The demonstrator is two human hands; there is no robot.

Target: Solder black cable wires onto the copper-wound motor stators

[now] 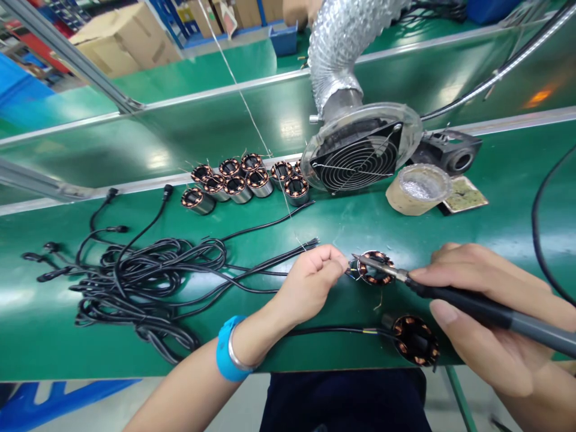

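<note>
My right hand (490, 306) is closed around a soldering iron (468, 305), its metal tip lying over the near stator (377, 268) with copper windings. My left hand (310, 282) pinches at the stator's left side. A thin solder wire (234, 81) hangs from above and runs down into this hand. Small coloured wire ends (351, 273) show just past the left fingertips; whether the fingers also grip them I cannot tell. Below, a second stator (416, 340) lies at the table's front edge, with a black cable (328, 330) leading to it.
Coiled black cables with plugs (157, 276) cover the left of the green table (252, 231). Several stators (236, 187) stand at the back. A fume extractor fan (360, 162) with a silver duct, a tub (418, 189) and a soldering sponge tray (463, 195) are behind my hands.
</note>
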